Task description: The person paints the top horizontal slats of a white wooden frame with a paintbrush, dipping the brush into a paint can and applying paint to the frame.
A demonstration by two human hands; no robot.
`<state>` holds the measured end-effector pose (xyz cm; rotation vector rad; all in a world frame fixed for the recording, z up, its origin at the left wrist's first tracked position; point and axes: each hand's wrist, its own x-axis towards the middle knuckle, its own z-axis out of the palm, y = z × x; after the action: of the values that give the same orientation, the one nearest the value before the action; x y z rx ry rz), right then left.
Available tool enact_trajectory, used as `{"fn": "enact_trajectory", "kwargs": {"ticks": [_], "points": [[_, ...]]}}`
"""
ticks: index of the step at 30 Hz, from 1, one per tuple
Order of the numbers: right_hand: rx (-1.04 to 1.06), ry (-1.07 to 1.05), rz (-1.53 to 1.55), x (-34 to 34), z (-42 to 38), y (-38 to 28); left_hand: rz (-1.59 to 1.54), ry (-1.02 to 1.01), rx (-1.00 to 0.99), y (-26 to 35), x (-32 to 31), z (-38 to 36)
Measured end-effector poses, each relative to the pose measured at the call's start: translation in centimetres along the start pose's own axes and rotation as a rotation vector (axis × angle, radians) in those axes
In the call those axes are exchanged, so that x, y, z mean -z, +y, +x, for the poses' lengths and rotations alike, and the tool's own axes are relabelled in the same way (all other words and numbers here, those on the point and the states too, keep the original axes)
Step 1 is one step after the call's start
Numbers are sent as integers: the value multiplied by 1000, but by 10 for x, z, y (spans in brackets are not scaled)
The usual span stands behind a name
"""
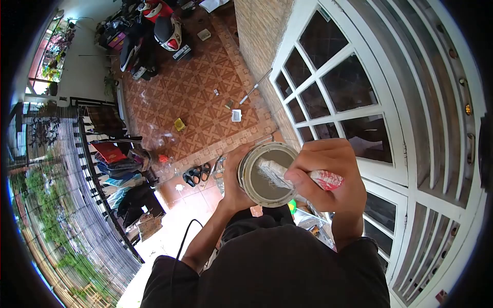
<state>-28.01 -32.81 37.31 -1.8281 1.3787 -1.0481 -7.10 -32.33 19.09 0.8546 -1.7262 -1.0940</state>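
Note:
In front of my chest, my left hand point(234, 179) is wrapped round the side of a round paint can point(247, 189). Greyish-white paint point(280, 155) shows inside its smeared rim. My right hand point(328, 177) grips a paintbrush point(277, 173), its fingers closed round the handle. Whitish paint coats the brush, and a red-and-white patch point(328, 179) shows at the handle beside my thumb. The brush end lies over the can's mouth, pointing left, and overlaps the paint in this view.
At right stands a white door with glass panes point(346, 82), beside white slats point(436, 102). Parked motorbikes point(168, 33) stand on the tiled floor point(174, 92) ahead. A white tray point(236, 115), a roller pole point(251, 92), a yellow item point(179, 124) and sandals point(196, 174) lie there. Clothes hang on a rack point(110, 154).

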Motion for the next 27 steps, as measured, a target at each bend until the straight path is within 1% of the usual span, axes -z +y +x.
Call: {"fn": "enact_trajectory", "kwargs": {"ticks": [3,6,9,15,19,22,24,27], "points": [[92,22,29,-3,-4,6,-35,7,10,2,-1,0],[87,7,-23,-5,-6,8,-36,-4,24,3,1,-2],[53,3,-4,-9,-8,5,-58,-14,20,3,1,-4],[91,-7,-139,-16,-10,-7,-72,-17,25,5,3,-9],[94,13,-149,-16,-15,-16,-117,-2,55,5,5,-13],[116,19,-155,-14,-18,-18,-49,-9,18,10,10,-10],[112,36,-149,-15,-19,-21,-48,-14,29,10,12,-13],[51,85,-85,-12,-24,-29,-4,-38,19,11,19,-16]]}}
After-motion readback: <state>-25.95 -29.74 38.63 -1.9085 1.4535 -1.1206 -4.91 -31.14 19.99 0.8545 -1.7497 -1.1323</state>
